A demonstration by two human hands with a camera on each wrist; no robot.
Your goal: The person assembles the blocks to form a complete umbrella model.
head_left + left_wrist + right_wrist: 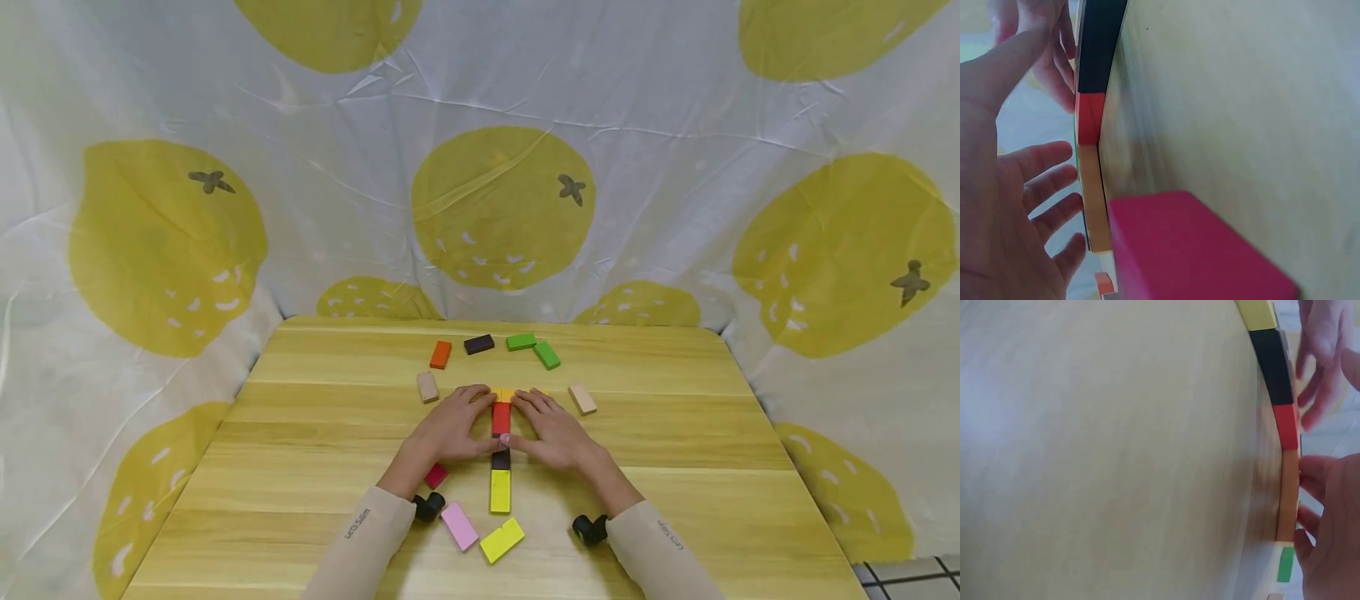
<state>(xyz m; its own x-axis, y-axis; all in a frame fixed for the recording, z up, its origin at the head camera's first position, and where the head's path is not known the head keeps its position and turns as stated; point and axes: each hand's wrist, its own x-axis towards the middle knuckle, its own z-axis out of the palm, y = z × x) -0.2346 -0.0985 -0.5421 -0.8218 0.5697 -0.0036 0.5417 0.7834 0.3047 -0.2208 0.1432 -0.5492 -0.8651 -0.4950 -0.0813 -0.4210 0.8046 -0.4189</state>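
A line of flat blocks runs away from the person: yellow [500, 492], black [501, 461], red [501, 418]. Orange-yellow blocks [507, 395] lie crosswise at its far end. My left hand [452, 425] lies along the left side of the line, its fingertips at the orange-yellow blocks. From the right, my right hand [553, 429] mirrors it. The thumbs come together over the line near the black block. Both hands' fingers look loosely extended, and the wrist views show the fingertips beside the orange block [1094, 200]. The hands partly cover the crosswise blocks.
Beyond the hands lie orange [440, 355], dark [478, 344] and two green blocks [521, 342], flanked by pale wooden blocks [582, 399]. Nearer are magenta [436, 476], pink [460, 527] and loose yellow [502, 541] blocks. A lemon-print cloth [502, 100] hangs behind the table [315, 467].
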